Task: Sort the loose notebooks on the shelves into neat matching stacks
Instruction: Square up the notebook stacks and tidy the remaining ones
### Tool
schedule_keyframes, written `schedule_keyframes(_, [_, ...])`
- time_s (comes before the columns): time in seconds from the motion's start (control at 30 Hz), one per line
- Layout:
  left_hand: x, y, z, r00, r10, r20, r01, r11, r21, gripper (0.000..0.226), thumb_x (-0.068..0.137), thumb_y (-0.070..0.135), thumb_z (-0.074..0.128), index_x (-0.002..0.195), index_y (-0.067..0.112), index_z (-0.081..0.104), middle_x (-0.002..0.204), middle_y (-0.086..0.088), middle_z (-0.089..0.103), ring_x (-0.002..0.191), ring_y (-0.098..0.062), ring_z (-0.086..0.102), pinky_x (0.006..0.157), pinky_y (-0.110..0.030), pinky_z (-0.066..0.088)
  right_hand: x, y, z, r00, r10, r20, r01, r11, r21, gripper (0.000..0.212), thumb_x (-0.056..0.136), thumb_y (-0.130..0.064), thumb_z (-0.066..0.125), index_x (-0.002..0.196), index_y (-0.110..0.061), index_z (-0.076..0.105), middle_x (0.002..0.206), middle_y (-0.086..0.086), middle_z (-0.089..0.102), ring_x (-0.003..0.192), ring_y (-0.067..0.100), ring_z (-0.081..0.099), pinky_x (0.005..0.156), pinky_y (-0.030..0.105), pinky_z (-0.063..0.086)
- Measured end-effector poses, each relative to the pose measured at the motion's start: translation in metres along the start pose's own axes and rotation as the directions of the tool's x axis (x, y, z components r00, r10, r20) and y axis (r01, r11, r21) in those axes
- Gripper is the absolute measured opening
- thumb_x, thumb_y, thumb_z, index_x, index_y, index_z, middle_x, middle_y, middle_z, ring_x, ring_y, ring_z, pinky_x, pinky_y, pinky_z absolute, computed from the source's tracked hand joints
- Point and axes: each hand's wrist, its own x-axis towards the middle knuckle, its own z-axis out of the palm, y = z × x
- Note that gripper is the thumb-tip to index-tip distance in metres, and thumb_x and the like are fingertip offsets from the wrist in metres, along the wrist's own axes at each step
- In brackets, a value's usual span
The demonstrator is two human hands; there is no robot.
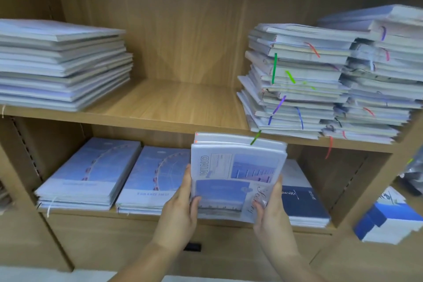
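I am holding notebooks (238,176) upright just below the wooden shelf's (174,103) front edge, my left hand (180,210) gripping one side, my right hand (272,213) the other.

I log light wood-grain shelving: back panel (183,18), upper shelf board (174,103), left side panel (25,144) with a row of peg holes. Below, a front panel (114,236) with dark slot (192,247); pale floor strip (57,276).
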Motion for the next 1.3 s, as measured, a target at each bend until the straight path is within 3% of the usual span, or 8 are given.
schedule_keyframes(0.13, [-0.003,-0.008,0.008,1.000,-0.027,0.014,0.027,0.999,-0.018,0.089,0.103,0.026,0.054,0.155,0.053,-0.012,0.140,0.020,0.057,0.105,-0.009,0.068,0.082,-0.037,0.060,0.001,0.010,0.007,0.999,-0.035,-0.014,0.035,0.999,0.009,0.100,0.099,-0.006,0.056,0.149,-0.054,-0.016,0.140,-0.021,0.041,0.108,0.000,0.059,0.074,0.003,0.041])
schedule_keyframes(0.3, [-0.001,-0.008,0.005,0.998,-0.030,0.050,0.033,0.998,-0.059,0.086,0.104,0.024,0.051,0.153,0.058,-0.011,0.141,0.023,0.054,0.106,-0.003,0.064,0.084,-0.032,0.059,0.006,0.016,0.007,0.999,-0.045,0.018,0.045,0.999,-0.011,0.104,0.093,0.000,0.059,0.155,-0.047,-0.010,0.153,-0.012,0.041,0.118,0.014,0.061,0.085,0.025,0.049])
schedule_keyframes(0.57, [-0.026,0.004,-0.035,0.971,0.032,0.238,-0.017,0.998,-0.065,0.094,0.101,0.021,0.055,0.150,0.063,-0.013,0.146,0.037,0.043,0.120,0.006,0.056,0.098,-0.024,0.051,-0.023,0.026,-0.017,0.968,-0.079,0.238,0.075,0.997,0.027,0.112,0.090,-0.004,0.063,0.154,-0.048,-0.017,0.160,-0.021,0.026,0.144,0.000,0.033,0.118,0.035,0.034])
schedule_keyframes(0.7, [-0.034,-0.005,-0.036,0.938,-0.078,0.339,0.074,0.997,0.025,0.098,0.097,0.021,0.059,0.150,0.064,-0.011,0.101,0.022,0.068,0.085,-0.004,0.064,0.079,-0.029,0.055,-0.035,0.029,-0.012,0.943,-0.051,0.328,0.072,0.996,-0.051,0.111,0.094,-0.008,0.060,0.152,-0.040,-0.030,0.162,-0.023,0.014,0.146,0.001,0.025,0.115,0.020,0.025])
schedule_keyframes(0.8, [-0.030,-0.012,-0.034,0.925,-0.168,0.340,0.160,0.986,0.052,0.093,0.096,0.022,0.061,0.153,0.060,-0.001,0.068,0.009,0.055,0.060,-0.008,0.053,0.059,-0.022,0.043,-0.027,0.025,-0.007,0.933,-0.007,0.359,0.044,0.995,-0.094,0.108,0.096,-0.012,0.059,0.154,-0.034,-0.029,0.160,-0.022,0.019,0.144,0.004,0.027,0.114,0.020,0.027])
schedule_keyframes(0.93, [-0.003,-0.009,-0.032,0.956,-0.152,0.253,0.151,0.988,0.022,0.068,0.098,0.021,0.060,0.151,0.050,0.028,0.065,0.008,0.049,0.058,-0.006,0.050,0.055,-0.020,0.037,0.001,0.028,0.004,0.975,0.030,0.222,-0.019,0.998,-0.052,0.089,0.095,-0.014,0.059,0.162,-0.029,0.002,0.153,-0.013,0.040,0.140,0.012,0.041,0.114,0.034,0.038])
schedule_keyframes(1.1, [0.047,-0.004,-0.021,0.949,-0.226,0.220,0.223,0.974,0.036,0.012,0.103,0.024,0.056,0.116,0.025,0.057,0.065,0.003,0.049,0.062,-0.010,0.053,0.047,-0.013,0.028,0.048,0.037,0.015,0.984,0.105,0.146,-0.111,0.993,0.033,0.051,0.097,-0.009,0.056,0.144,-0.026,0.050,0.126,-0.011,0.068,0.119,0.016,0.063,0.101,0.037,0.051])
schedule_keyframes(1.3, [0.075,-0.021,0.004,0.896,-0.385,0.223,0.383,0.922,0.053,0.040,0.103,0.028,0.056,0.140,0.015,0.049,0.111,-0.028,0.065,0.104,-0.039,0.064,0.079,-0.041,0.055,0.086,0.047,0.032,0.965,0.200,0.170,-0.216,0.973,0.083,0.044,0.099,-0.010,0.057,0.143,-0.016,0.056,0.135,0.004,0.064,0.111,0.019,0.060,0.100,0.033,0.046])
